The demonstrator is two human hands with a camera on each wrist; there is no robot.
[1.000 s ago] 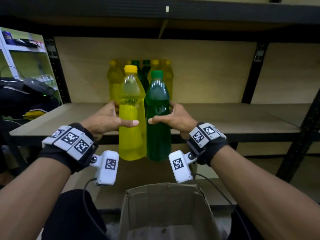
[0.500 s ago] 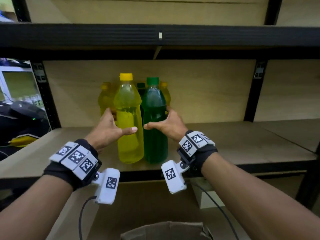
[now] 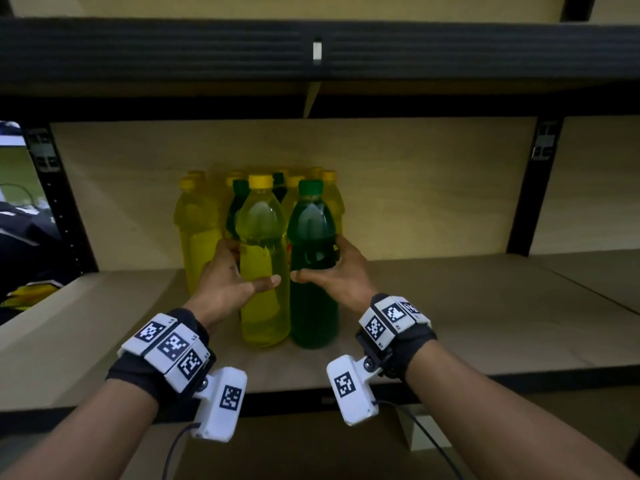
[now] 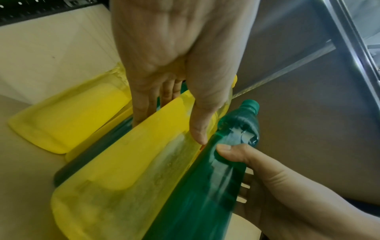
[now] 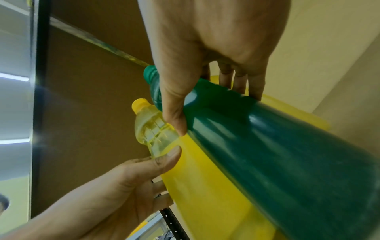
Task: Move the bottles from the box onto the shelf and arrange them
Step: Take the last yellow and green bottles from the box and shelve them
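Head view, near to far. At 7 o'clock and 5 o'clock, two forearms enter the frame, each wrist bearing a black band with white coded marker blocks [image 3: 172,348] and a white camera housing [image 3: 349,388]. At centre, the left hand [image 3: 227,284] wraps the middle of a yellow bottle [image 3: 264,271], thumb across its front and fingers behind it; the wrist view confirms this grip [image 4: 174,65]. The right hand [image 3: 334,277] clasps a green bottle [image 3: 313,271] the same way, thumb in front, fingers behind [image 5: 216,48]. The two bottles stand upright, side by side and touching, on the wooden shelf [image 3: 485,323], near its front edge; the thumb tips nearly meet between them. Just behind, toward 12 o'clock, a cluster of standing bottles [image 3: 199,237], mostly yellow with some green, sits close to the pale back panel [image 3: 415,188]. A black upper shelf beam [image 3: 450,53] spans the top of the frame.
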